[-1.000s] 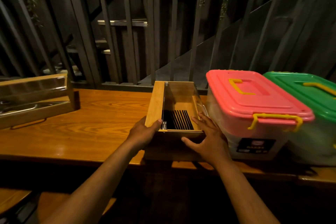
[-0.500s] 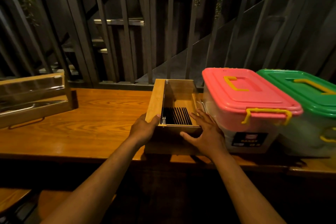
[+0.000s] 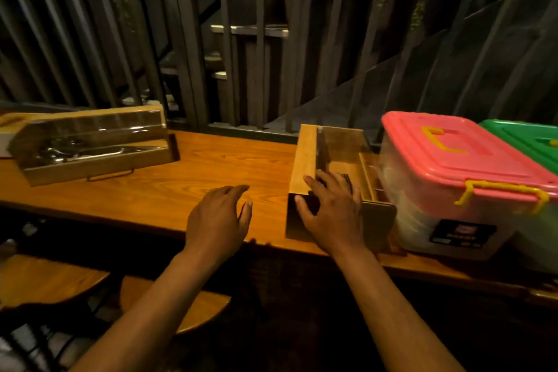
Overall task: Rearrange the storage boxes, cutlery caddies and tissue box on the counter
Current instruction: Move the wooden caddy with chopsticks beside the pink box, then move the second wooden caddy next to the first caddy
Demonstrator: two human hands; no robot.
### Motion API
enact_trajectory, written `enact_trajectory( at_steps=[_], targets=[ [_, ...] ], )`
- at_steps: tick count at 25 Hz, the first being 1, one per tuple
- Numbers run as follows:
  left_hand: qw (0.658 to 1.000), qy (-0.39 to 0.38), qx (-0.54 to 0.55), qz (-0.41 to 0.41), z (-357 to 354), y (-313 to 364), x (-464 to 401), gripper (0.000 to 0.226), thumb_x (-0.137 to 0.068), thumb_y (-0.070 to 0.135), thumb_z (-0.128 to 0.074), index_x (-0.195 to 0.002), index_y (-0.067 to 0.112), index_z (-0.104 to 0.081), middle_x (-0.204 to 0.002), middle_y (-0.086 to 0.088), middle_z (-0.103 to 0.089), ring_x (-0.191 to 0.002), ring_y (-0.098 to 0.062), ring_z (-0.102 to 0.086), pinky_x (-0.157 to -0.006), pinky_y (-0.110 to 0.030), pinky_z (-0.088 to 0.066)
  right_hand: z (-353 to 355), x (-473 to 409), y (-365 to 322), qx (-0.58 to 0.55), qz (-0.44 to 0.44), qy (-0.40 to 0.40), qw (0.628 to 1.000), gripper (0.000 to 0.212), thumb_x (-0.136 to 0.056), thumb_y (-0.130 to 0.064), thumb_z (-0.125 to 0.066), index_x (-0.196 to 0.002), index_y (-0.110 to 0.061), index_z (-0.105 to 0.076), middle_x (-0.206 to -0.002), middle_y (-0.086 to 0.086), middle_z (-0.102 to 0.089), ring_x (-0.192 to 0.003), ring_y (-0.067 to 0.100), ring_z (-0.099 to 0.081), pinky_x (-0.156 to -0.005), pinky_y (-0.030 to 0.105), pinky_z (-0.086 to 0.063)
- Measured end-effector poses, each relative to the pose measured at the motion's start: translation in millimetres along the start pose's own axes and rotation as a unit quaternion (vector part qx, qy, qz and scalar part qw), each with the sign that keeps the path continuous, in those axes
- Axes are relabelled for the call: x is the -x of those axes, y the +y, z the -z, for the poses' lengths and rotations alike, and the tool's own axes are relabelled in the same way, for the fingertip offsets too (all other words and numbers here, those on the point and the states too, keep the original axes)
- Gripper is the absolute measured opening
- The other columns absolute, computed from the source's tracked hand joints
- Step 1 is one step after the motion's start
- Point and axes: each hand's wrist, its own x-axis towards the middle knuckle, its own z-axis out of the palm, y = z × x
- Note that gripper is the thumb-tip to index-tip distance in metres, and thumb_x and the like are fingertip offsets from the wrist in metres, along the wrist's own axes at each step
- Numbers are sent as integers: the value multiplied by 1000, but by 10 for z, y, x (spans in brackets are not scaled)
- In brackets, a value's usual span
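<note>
Now the right hand (image 3: pixel 330 214) rests on the near end of the wooden caddy (image 3: pixel 329 172), fingers spread flat, not gripping, the caddy touching the pink-lidded box (image 3: pixel 462 181) on its right, while the left hand (image 3: pixel 219 220) hovers open over the counter (image 3: pixel 157 187) left of the caddy.

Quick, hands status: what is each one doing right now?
Left hand: open, empty, over the counter.
Right hand: open, fingers resting on the near end of the wooden caddy, not gripping it.
</note>
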Motion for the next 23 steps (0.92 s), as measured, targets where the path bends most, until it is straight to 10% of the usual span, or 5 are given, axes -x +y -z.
enact_trajectory(
  at_steps=[13,23],
  targets=[
    [977,22,-192,91,1554,-2994,473,59,-95,47,-43,-149,27,-28,-154,-10,-36,-144,-33,-25,-115,-49,-26,-1450,-62,-3215,-106,63,-29,992,47,-89,-48,-55,-133,-33,-55,-146,0,-49,-139,23,-36,-115,54,-24],
    [969,20,-184,165,1901,-4360,40,63,-96,49,-42,-152,30,-20,-158,-8,-28,-147,-30,-17,-119,-49,-17,-2393,-612,-4258,-132,85,-58,986,48,-88,-50,-58,-133,-34,-54,-144,-3,-51,-137,21,-39,-113,49,-31]
  ],
)
